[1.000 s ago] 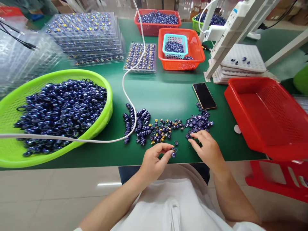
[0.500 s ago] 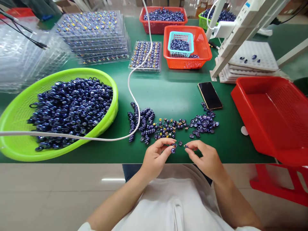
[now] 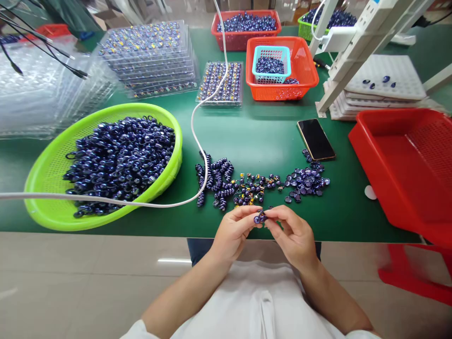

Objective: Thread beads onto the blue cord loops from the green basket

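My left hand (image 3: pixel 231 231) is closed in a pinch on a small dark-blue shiny piece (image 3: pixel 260 217) near the table's front edge. Against the same piece, the fingertips of my right hand (image 3: pixel 294 235) are pressed together; whatever lies between them is too small to make out. Just beyond my hands is a cluster of round beads with gold parts (image 3: pixel 250 188). Coiled dark stacks (image 3: pixel 219 181) lie to its left, and flat dark-blue pieces (image 3: pixel 308 181) are scattered to its right.
A green basket (image 3: pixel 178 155) full of dark looped pieces stands left. A white cable (image 3: pixel 193 127) crosses the table. A phone (image 3: pixel 316 139) and red bin (image 3: pixel 374 160) are right. Behind are clear trays (image 3: pixel 148 61), an orange basket (image 3: pixel 303 89) and white foam trays (image 3: pixel 384 80).
My right hand has moved left, and its fingertips now meet the piece in my left hand. The whole view has shifted, so the table's things appear farther right.
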